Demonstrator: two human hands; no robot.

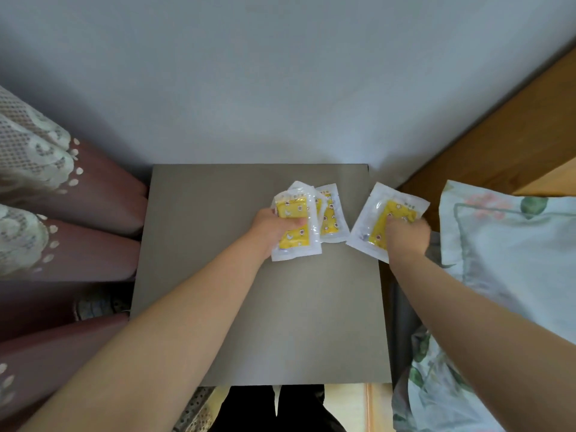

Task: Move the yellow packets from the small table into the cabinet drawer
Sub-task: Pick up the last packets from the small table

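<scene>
Gathered, not yet stowed
Left hand [270,227] grips a stack of packets [294,241] above the table [249,322]; right hand [406,236] grips a single packet [381,213] at its right edge; drawer unseen.

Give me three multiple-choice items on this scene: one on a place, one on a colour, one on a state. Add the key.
1. Where does the pillow lie from the table?
A) to its left
B) to its right
C) on top of it

2. What colour is the table top?
A) grey
B) green
C) blue

3. The right grip is
A) flat and open on the table
B) holding a packet
C) a fist with nothing in it

Key:
1 B, the pillow sits past the table's right edge.
2 A, the bare top shows grey.
3 B, its fingers curl round the packet.
</scene>
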